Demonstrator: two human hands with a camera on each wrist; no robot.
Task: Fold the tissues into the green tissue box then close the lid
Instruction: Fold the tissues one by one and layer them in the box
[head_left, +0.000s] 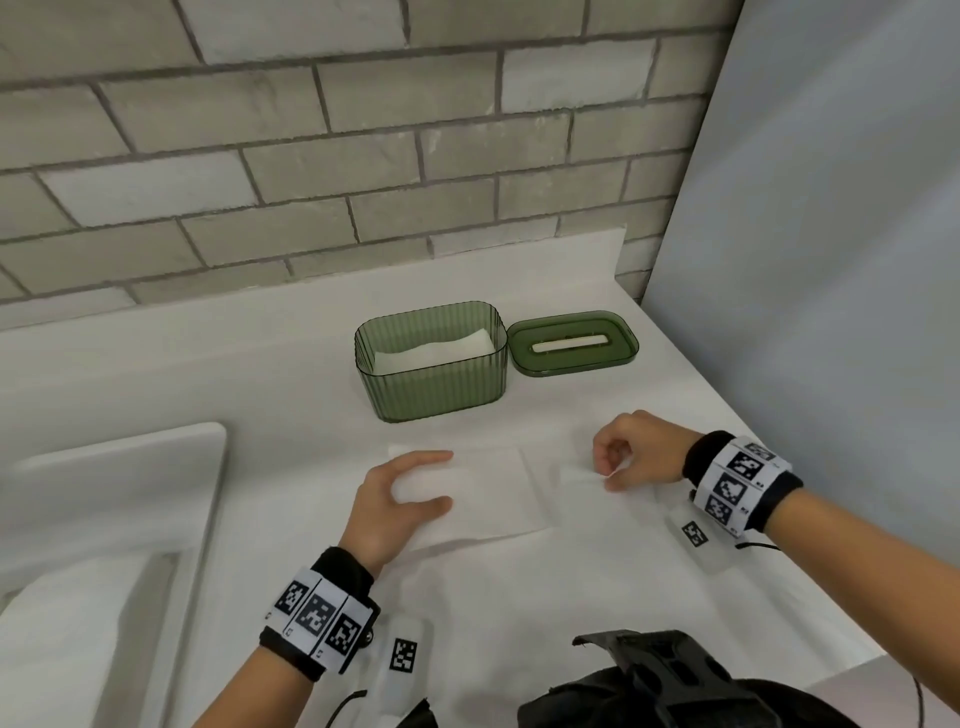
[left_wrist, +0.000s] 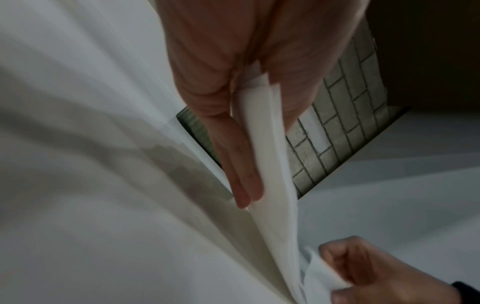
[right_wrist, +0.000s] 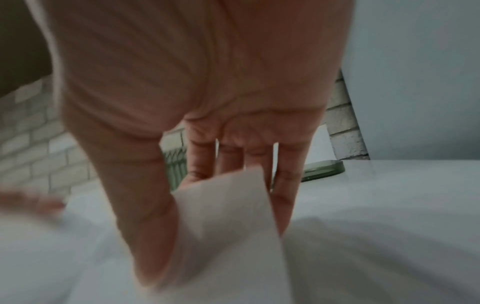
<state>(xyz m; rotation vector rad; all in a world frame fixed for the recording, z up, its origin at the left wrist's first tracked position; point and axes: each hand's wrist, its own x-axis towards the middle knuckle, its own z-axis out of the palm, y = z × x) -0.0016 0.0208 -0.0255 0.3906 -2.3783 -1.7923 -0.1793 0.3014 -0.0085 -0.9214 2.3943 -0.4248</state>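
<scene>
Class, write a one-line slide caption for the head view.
Both hands, left and right, hold a tissue on the counter before the open green box, its lid beside it.

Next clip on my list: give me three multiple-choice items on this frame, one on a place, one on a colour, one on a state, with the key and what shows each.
1. Where does the lid lie?
A. On the counter, right of the tissue box
B. On top of the box
C. In the sink

2. What colour is the tissue box?
A. Blue
B. Green
C. Red

3. What is the left hand doing?
A. Hanging idle, away from everything
B. Gripping the lid
C. Holding one end of the tissue

Key:
1. A, the lid rests flat on the white counter beside the box's right wall.
2. B, its ribbed translucent walls are green.
3. C, the left wrist view shows the tissue held between thumb and fingers, while the right hand pinches the other end.
</scene>
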